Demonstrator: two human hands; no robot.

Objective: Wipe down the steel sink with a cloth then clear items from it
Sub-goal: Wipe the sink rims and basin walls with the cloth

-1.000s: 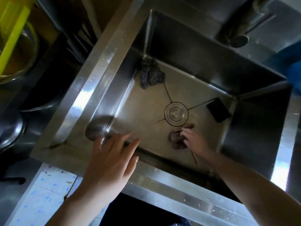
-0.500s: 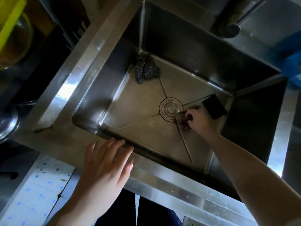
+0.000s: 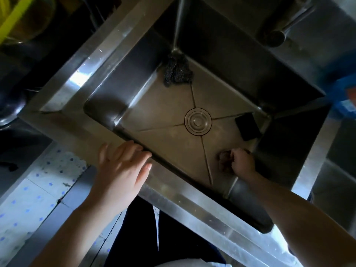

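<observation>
The steel sink [image 3: 107,60] fills the middle of the head view, with a round drain cover [image 3: 198,121] at its centre. My right hand [image 3: 243,163] is down on the sink floor near the right front corner, shut on a small brown cloth [image 3: 223,158] pressed to the steel. My left hand [image 3: 123,168] rests flat on the sink's front rim, fingers spread, holding nothing. A grey steel-wool scourer [image 3: 176,71] lies in the far left corner. A black sponge [image 3: 247,125] lies by the right wall.
The faucet spout [image 3: 275,36] hangs over the back right of the basin. A yellow-rimmed glass bowl [image 3: 21,18] stands at the top left, a blue container [image 3: 346,97] at the right edge. Tiled floor [image 3: 28,199] shows below the rim.
My right hand has dragged the cloth from beside the drain back toward me, into the right front part of the sink floor. My left hand stays on the front rim.
</observation>
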